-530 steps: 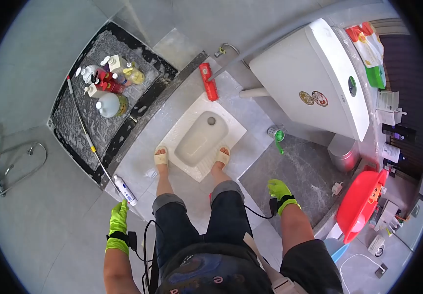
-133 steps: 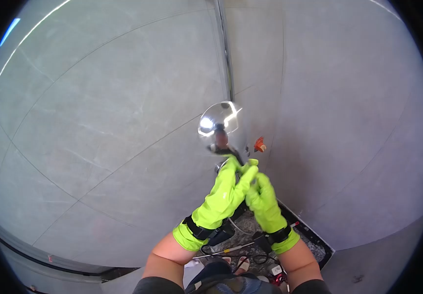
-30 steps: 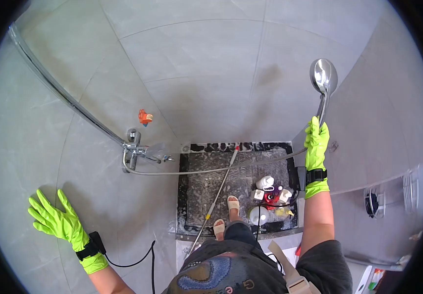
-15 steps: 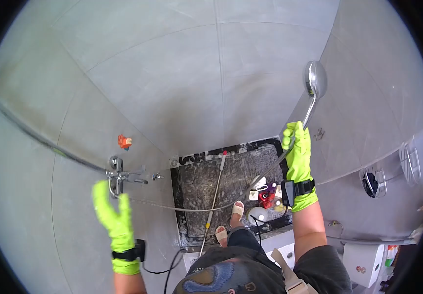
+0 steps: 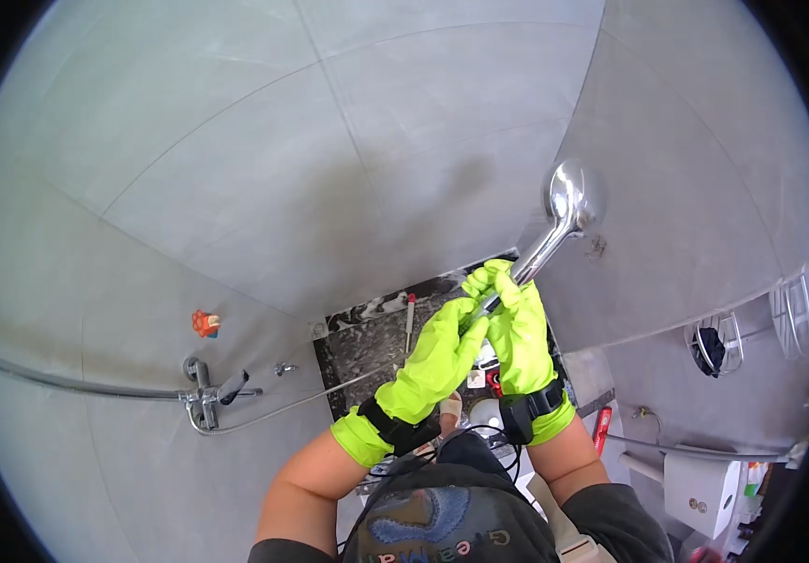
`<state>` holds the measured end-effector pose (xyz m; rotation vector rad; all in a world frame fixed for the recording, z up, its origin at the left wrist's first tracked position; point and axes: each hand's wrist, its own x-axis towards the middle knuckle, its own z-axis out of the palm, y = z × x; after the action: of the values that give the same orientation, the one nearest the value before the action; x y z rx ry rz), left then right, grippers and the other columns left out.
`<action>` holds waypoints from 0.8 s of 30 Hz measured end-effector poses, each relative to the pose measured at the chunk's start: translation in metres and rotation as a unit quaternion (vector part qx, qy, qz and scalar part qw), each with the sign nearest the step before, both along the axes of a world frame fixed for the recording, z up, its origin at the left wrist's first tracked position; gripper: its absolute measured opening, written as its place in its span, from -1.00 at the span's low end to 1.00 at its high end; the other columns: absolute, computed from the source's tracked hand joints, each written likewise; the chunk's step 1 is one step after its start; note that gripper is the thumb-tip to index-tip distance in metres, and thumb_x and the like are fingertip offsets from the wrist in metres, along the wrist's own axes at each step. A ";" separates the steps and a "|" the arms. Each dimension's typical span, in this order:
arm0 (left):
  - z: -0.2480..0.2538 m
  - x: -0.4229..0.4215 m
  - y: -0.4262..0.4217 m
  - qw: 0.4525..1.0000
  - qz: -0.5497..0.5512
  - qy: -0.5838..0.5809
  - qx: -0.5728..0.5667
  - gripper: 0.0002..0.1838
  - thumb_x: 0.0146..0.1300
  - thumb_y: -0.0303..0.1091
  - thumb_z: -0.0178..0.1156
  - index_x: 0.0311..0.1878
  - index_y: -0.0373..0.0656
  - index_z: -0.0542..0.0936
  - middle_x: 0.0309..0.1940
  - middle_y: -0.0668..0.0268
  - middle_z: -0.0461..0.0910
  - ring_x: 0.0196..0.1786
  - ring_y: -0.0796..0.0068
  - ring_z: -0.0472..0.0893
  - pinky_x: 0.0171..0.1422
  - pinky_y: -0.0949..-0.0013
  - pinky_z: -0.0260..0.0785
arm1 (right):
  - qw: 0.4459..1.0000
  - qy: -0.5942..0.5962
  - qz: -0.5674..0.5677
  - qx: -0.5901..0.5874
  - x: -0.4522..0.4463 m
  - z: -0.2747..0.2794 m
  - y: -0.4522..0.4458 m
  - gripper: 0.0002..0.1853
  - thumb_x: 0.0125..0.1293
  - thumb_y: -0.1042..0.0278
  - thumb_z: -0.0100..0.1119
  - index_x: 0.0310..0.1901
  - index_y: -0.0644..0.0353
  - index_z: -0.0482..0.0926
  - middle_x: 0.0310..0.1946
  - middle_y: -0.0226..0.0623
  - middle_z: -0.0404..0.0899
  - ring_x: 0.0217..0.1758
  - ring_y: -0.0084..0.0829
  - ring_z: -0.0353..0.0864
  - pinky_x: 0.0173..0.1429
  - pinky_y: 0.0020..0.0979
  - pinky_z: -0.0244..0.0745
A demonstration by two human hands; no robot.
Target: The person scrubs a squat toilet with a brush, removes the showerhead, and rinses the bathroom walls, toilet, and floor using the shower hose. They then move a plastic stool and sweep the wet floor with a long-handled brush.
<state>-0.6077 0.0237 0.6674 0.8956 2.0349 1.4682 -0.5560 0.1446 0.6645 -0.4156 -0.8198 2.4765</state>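
Observation:
A chrome shower head (image 5: 573,192) points up and to the right in front of me. My right hand (image 5: 517,324), in a yellow-green rubber glove, is closed around the lower part of its handle. My left hand (image 5: 451,342), gloved alike, is closed just below, where the shower hose (image 5: 353,380) meets the handle. The two hands touch or nearly touch, and the fingers partly hide the joint. From there the hose sags left to the chrome mixer tap (image 5: 203,394) on the left wall.
A small orange figure (image 5: 205,324) is on the wall above the tap. Below lies the dark shower floor (image 5: 367,347), with a red-tipped pole (image 5: 411,314) and several bottles partly hidden by my arms. Wire baskets (image 5: 718,347) hang on the right, above a white box (image 5: 700,493).
My left hand has left the tap area and closed at the base of the shower head's handle. The shower head has come lower and left, tilting more. The tap lever now points upward.

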 end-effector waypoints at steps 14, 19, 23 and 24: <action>-0.121 -0.015 0.072 0.994 -0.067 -0.085 0.034 -0.61 0.37 -0.27 0.09 0.22 -0.18 0.44 0.08 0.14 0.57 0.09 0.28 0.58 0.17 0.29 0.36 | 0.984 -0.058 -0.161 -0.049 -0.014 -0.015 0.031 -0.82 0.33 0.29 0.26 -0.37 0.12 0.50 -0.61 -0.56 0.42 -0.61 -0.72 0.32 -0.48 -0.61 0.20; -0.138 -0.015 0.087 0.922 -0.142 -0.356 0.049 -0.40 0.37 0.04 0.10 0.36 -0.09 0.34 0.15 0.27 0.50 0.18 0.41 0.47 0.27 0.31 0.31 | 0.976 -0.075 -0.206 -0.008 -0.005 -0.034 0.035 -0.81 0.31 0.33 0.28 -0.41 0.13 0.49 -0.62 -0.55 0.43 -0.65 -0.72 0.30 -0.51 -0.61 0.19; -0.079 -0.008 0.080 0.863 -0.268 -0.417 0.098 -0.19 0.35 0.03 0.17 0.52 0.04 0.02 0.32 0.32 0.31 0.35 0.45 0.30 0.38 0.26 0.23 | 0.984 -0.090 -0.146 0.045 0.014 -0.037 0.029 -0.82 0.30 0.38 0.28 -0.43 0.13 0.48 -0.63 -0.54 0.42 -0.64 -0.69 0.33 -0.52 -0.60 0.21; -0.065 -0.007 0.075 0.870 -0.300 -0.378 0.104 -0.18 0.34 -0.01 0.19 0.53 0.05 -0.01 0.34 0.33 0.28 0.37 0.45 0.28 0.40 0.26 0.20 | 0.988 -0.086 -0.124 0.037 0.018 -0.030 0.026 -0.81 0.29 0.38 0.28 -0.43 0.13 0.48 -0.62 -0.53 0.42 -0.63 -0.68 0.34 -0.51 -0.60 0.23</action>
<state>-0.6147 0.0982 0.6020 0.7593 0.9275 1.3738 -0.5378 0.1702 0.6342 -0.6700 -0.8687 2.1965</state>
